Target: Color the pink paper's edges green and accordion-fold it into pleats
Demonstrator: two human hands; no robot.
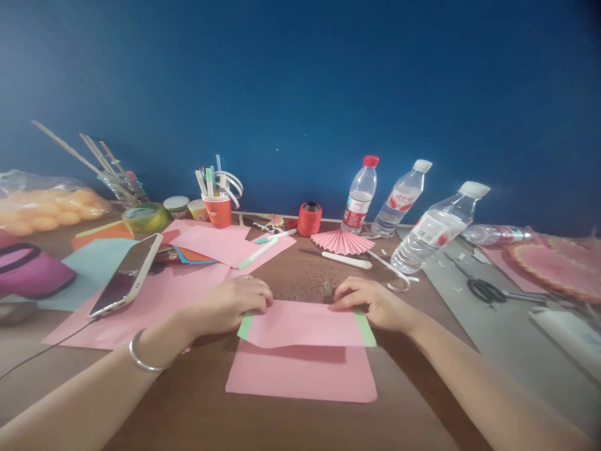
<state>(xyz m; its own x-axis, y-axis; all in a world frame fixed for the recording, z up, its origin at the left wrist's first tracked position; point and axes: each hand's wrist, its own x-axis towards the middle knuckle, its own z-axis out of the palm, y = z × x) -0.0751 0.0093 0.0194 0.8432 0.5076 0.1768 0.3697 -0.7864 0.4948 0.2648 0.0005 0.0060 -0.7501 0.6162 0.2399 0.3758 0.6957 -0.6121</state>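
A pink paper sheet (300, 369) with green strips along its side edges lies on the brown table (197, 407) in front of me, its far part folded over toward me. My left hand (232, 304), with a ring and a silver bracelet, pinches the fold's left corner with curled fingers. My right hand (370, 300) presses the fold's right corner, fingers bent down on the paper.
A phone (126, 274) lies on larger pink sheets at left. Behind are an orange cup of pens (218, 210), a red thread spool (308, 218), a pink paper fan (342, 241), a white-handled knife (342, 259) and three water bottles (434, 228). Scissors (486, 290) lie at right.
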